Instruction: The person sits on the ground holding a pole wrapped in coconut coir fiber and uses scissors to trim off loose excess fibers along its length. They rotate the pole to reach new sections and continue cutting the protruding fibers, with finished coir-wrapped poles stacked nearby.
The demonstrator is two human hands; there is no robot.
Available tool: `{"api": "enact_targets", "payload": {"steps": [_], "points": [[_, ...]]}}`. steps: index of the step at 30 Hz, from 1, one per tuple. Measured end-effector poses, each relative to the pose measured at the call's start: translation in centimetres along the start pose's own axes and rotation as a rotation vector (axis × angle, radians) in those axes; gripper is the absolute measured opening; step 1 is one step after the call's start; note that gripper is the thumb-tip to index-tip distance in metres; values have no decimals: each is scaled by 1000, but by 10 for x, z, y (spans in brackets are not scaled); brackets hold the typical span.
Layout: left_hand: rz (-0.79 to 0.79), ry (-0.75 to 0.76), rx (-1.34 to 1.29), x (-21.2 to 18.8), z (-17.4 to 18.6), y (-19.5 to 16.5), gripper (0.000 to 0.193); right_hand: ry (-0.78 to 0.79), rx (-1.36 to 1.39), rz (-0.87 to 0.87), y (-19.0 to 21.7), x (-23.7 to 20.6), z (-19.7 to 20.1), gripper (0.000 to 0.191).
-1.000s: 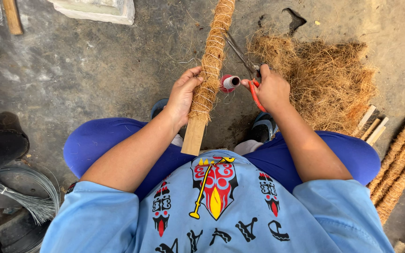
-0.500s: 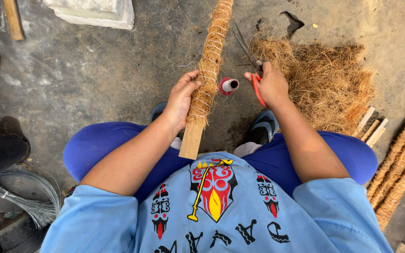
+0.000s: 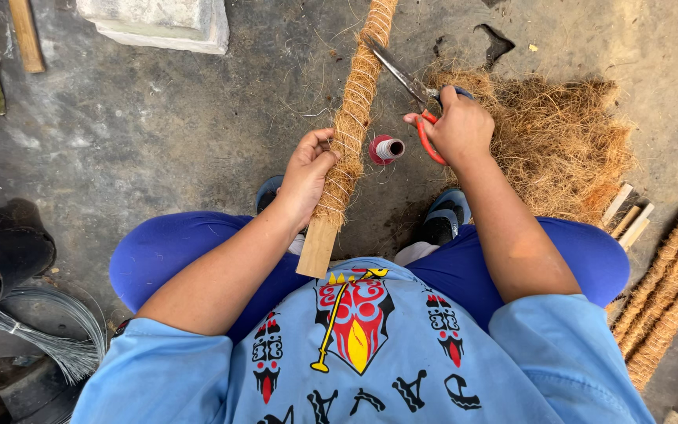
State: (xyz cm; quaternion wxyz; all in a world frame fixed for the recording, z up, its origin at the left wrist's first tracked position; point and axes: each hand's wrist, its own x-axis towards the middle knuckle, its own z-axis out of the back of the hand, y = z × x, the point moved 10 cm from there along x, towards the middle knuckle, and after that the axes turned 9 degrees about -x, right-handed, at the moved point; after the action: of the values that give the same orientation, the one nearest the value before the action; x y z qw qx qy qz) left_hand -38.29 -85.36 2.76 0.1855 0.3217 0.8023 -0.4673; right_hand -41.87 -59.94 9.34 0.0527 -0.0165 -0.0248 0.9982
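Two hands on the job right now — left hand (image 3: 308, 177) wrapped tight round the fibre-wound stick (image 3: 351, 133), fingers curled over the wrapped part just above its bare wooden end. Right hand (image 3: 457, 126) has the scissors (image 3: 410, 82), fingers thru the red handles, blades angled up and away from the grip, tips touching or v. near the stick's right side — can't tell if the blades are parted or closed from here.

To do this well, I'd say: keep the left grip firm so the stick doesn't roll, bring the blades flat along the wrap and nip only the stray hairs, not the binding thread. Short snips, turn the stick a bit, repeat.

Stick's long axis runs from the bare end near the lap, below the left grip, up and slightly rightward away from the body, far end out of shot at top. It's slanted, not straight up the view.

Red thread spool (image 3: 386, 149) lies on the floor btwn the two hands, just right of the stick. Loose fibre pile (image 3: 559, 145) sits beyond the right hand.
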Motion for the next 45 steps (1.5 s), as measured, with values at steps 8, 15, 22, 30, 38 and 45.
{"api": "enact_targets", "payload": {"steps": [8,15,22,30,38,45], "points": [[14,23,-107,-5,-5,-7,40,144,25,-64,-27,-10,-21,77],[71,35,-180,-14,-14,-6,39,-135,47,140,-4,-25,5,78],[49,24,-201,-8,-11,-7,39,11,51,33,-8,-19,-6,75],[84,-25,-201,-13,-13,-14,36,22,103,39,-14,-22,7,77],[61,-7,-190,-13,-16,-25,35,-3,34,57,-8,-15,19,80],[31,19,-261,-10,-12,-30,34,-48,22,57,-6,-17,25,75]]}}
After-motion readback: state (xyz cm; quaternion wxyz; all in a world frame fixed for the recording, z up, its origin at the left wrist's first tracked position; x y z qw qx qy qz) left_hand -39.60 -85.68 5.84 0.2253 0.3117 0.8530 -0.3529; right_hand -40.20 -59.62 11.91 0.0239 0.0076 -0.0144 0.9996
